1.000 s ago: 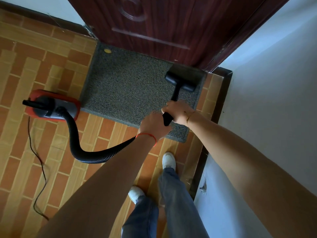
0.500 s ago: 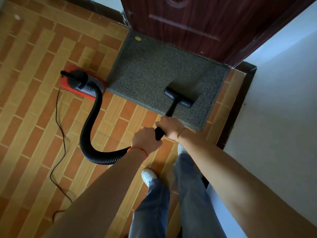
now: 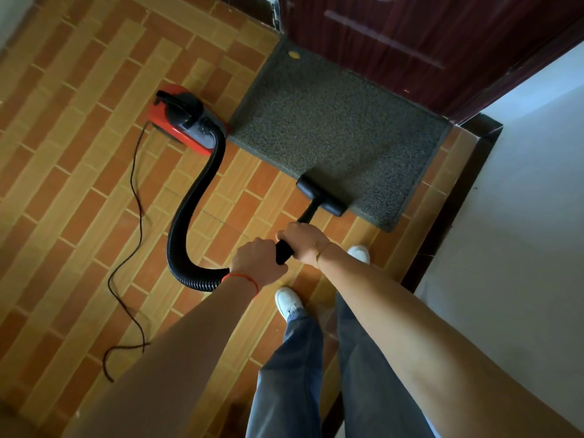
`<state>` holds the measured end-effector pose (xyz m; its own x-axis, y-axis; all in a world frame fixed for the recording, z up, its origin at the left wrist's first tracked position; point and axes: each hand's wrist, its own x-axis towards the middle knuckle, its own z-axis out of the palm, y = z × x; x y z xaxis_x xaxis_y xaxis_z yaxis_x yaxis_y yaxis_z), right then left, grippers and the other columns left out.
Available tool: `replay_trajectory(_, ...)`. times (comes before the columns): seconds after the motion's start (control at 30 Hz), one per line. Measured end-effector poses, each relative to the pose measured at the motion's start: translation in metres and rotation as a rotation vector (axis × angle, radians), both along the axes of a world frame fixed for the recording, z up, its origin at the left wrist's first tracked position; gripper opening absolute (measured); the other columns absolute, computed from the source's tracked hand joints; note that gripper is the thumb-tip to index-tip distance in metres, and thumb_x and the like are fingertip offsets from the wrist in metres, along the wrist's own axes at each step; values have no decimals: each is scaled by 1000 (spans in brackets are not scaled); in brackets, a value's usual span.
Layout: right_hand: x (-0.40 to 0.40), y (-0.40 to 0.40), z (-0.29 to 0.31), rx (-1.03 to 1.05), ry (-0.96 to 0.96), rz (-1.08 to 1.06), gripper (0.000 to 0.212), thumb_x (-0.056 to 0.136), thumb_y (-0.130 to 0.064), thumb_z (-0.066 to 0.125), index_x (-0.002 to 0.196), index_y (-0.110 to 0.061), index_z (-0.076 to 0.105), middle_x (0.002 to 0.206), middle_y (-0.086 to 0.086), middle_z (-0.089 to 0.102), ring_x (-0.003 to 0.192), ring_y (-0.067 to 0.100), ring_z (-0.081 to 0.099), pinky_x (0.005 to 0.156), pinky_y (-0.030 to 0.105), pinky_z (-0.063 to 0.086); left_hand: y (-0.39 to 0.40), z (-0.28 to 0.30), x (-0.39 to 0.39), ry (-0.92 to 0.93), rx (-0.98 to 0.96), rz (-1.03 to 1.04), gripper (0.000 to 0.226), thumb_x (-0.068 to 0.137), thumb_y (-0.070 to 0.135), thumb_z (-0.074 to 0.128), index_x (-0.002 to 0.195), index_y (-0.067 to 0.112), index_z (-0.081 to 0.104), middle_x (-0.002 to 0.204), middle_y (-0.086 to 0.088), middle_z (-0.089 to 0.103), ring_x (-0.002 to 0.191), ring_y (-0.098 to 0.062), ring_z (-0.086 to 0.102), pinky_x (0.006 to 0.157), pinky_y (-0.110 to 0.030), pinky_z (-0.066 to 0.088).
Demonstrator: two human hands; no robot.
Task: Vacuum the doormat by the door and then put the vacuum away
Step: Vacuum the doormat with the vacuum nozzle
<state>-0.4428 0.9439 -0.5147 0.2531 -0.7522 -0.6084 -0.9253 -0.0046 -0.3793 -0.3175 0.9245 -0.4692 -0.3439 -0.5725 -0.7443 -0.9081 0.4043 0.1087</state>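
Note:
A grey speckled doormat [image 3: 341, 128] lies on the tiled floor against a dark red door [image 3: 426, 42]. The black vacuum nozzle [image 3: 320, 199] sits on the mat's near edge. Its black wand [image 3: 284, 251] runs back to me. My right hand [image 3: 305, 241] grips the wand higher up, and my left hand [image 3: 257, 262] grips it just behind. A black ribbed hose [image 3: 196, 197] curves from my left hand to the red and black vacuum body [image 3: 186, 121], which stands at the mat's left edge.
A thin black power cord [image 3: 132, 222] trails over the brick-pattern floor to the left. A small yellow speck [image 3: 294, 54] lies on the mat's far left corner. A white wall [image 3: 521, 200] with a dark skirting board closes the right side. My white shoes [image 3: 289, 303] stand behind the mat.
The nozzle has been drawn back from the mat's far right corner by the door to its near edge. Both hands kept their hold on the wand.

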Motion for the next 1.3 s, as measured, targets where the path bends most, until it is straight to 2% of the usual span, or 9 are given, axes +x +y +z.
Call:
replay_trajectory(0.37, 42, -8, 3, 17, -27, 64, 28, 88, 2, 51, 111, -11, 59, 102, 12, 64, 91, 29, 66, 69, 36, 54, -2, 1, 46, -27, -37, 29, 17, 83, 35, 57, 86, 18, 60, 67, 3, 54, 55, -13, 53, 48, -26, 41)
replay_trajectory(0.7, 17, -20, -7, -20, 33, 118, 34, 88, 3, 54, 118, -12, 57, 113, 12, 59, 101, 29, 63, 77, 35, 53, -10, -16, 24, 44, -15, 53, 18, 82, 36, 55, 85, 18, 59, 67, 2, 57, 59, -17, 60, 55, -30, 55)
replay_trajectory(0.83, 3, -26, -1, -13, 45, 111, 31, 88, 3, 53, 115, -11, 57, 112, 14, 58, 99, 31, 64, 78, 40, 56, -17, -8, 12, 60, -28, 26, 16, 83, 35, 54, 82, 19, 55, 65, 2, 53, 54, -15, 54, 47, -26, 43)
replay_trajectory(1.0, -26, -40, 8, -35, 65, 113, 33, 88, 3, 53, 117, -12, 56, 112, 14, 58, 102, 30, 62, 78, 38, 54, -30, 3, -17, 79, -29, 22, 18, 85, 36, 54, 85, 18, 54, 68, 2, 53, 57, -16, 56, 49, -27, 47)
replay_trajectory(1.23, -77, -57, 6, -19, 67, 96, 35, 87, 7, 50, 117, -11, 56, 115, 12, 58, 101, 28, 62, 71, 32, 48, -47, 1, -68, 85, -32, 31, 19, 86, 34, 53, 83, 15, 56, 65, 2, 51, 53, -15, 51, 44, -25, 37)
replay_trajectory(1.3, -89, -60, 0, -6, 63, 89, 36, 86, 7, 51, 117, -12, 55, 114, 12, 59, 100, 28, 63, 72, 34, 52, -51, -2, -81, 75, -19, 26, 19, 86, 33, 53, 82, 15, 56, 66, 2, 52, 53, -15, 51, 43, -25, 37)
